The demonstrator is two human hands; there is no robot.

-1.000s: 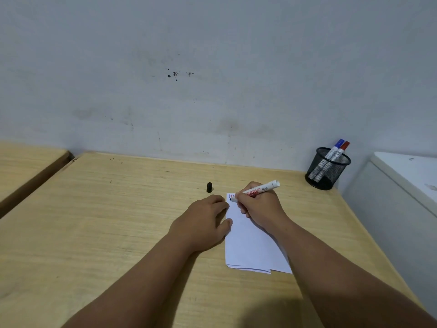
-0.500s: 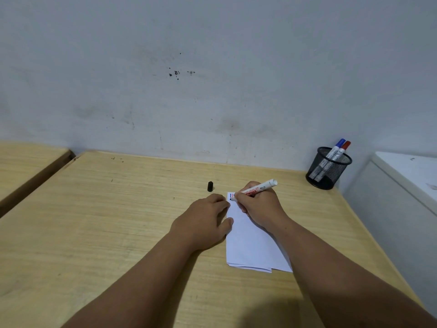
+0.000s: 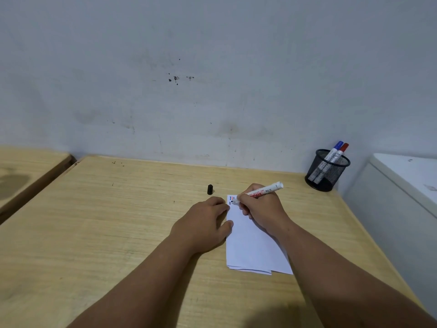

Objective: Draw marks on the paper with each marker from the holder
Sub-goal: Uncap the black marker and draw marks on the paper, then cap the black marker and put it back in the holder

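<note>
A plain study or office corner: a pale wooden desk (image 3: 118,221) pushed against a scuffed, stained grey-white wall (image 3: 212,79), a black mesh pen holder (image 3: 327,170) at its far right, a second desk (image 3: 23,171) on the left, a white cabinet (image 3: 402,185) on the right.

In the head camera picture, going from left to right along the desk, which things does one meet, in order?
black cap → left hand → right hand holding the marker → mesh holder with the blue-capped marker and the red-capped marker. The paper lies under both hands, so it is left out.
</note>
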